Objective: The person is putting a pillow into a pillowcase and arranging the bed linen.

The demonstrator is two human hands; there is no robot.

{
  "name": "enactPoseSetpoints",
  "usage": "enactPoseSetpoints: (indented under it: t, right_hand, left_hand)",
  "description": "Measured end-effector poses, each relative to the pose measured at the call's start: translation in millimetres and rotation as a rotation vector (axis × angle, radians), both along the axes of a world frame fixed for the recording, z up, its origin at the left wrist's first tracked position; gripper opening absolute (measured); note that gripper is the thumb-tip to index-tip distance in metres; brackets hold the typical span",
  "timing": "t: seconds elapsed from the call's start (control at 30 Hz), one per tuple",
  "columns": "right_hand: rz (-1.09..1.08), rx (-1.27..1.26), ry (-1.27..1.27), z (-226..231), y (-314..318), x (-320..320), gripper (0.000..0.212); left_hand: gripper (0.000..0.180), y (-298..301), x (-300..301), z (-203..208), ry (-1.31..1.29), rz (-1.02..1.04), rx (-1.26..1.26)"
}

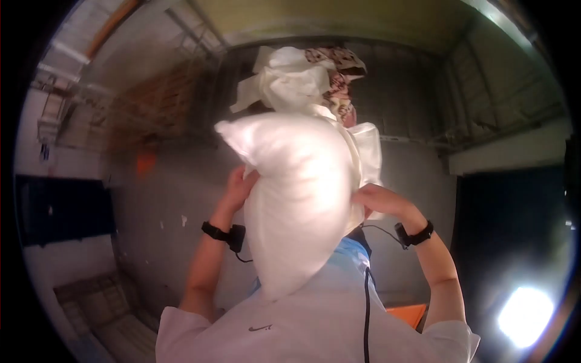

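Two hands on the white pillow (302,187), and what a plump one it is, up in front of the chest, one corner poking out toward the upper left! Left hand (243,186) has its fingers closed on the left edge; over on the other flank, the right hand (384,201) meets the right edge, fingertips partly hidden, so I can't tell how tightly it grips. White cloth (370,148) peeks out just behind, on the right. Beyond lies a rumpled white fabric heap (290,85), patterned cloth (341,91) beside it.
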State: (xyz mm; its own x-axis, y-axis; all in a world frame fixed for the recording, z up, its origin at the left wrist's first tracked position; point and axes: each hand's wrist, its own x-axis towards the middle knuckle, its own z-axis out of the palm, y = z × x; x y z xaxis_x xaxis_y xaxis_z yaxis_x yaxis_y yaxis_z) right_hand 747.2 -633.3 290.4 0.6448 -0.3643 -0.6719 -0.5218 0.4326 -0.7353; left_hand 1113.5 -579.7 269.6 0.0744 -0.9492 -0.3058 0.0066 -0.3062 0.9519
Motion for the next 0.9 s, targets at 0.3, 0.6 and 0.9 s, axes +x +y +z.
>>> enactPoseSetpoints:
  t: [0.3, 0.6, 0.9]
  right_hand:
    - [-0.253, -0.818, -0.375, -107.3, -72.0, 83.2, 0.038]
    - [-0.442, -0.366, -0.424, -118.9, -59.7, 168.9, 0.04]
    - [-0.601, 0.127, -0.589, 16.5, -71.5, 207.6, 0.057]
  left_hand:
    - [0.02, 42.5, -11.1, 82.7, -0.241, -0.348, -0.061]
    - [0.042, 58.9, 15.6, 88.4, -0.359, -0.207, -0.108]
    - [0.055, 54.0, 66.2, 87.2, -0.292, -0.03, 0.084]
